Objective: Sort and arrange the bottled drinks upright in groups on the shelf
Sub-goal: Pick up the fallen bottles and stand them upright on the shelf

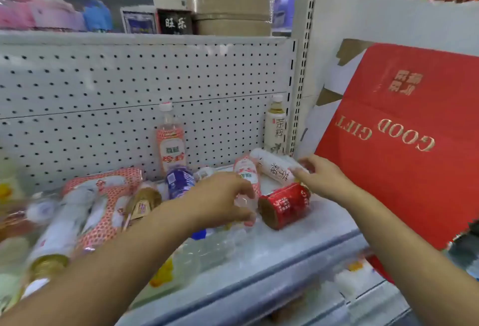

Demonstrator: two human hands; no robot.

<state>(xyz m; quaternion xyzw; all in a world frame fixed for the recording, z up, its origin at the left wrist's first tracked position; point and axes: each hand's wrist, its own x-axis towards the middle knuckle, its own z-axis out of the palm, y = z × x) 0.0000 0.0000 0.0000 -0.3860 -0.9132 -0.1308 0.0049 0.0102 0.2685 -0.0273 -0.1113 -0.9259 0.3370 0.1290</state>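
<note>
Sorting is under way on the shelf [298, 242]. The left hand [223, 196] curls its fingers round a lying red-checked bottle [247, 175], probably gripping it, though blur hides the contact. The right hand [320, 174] reaches the lying white tea bottle [274, 167]; I cannot tell whether its fingers pinch. Next, each wants lifting upright beside its match: the standing checked bottle [169, 141] and the standing tea bottle [276, 128].
</note>
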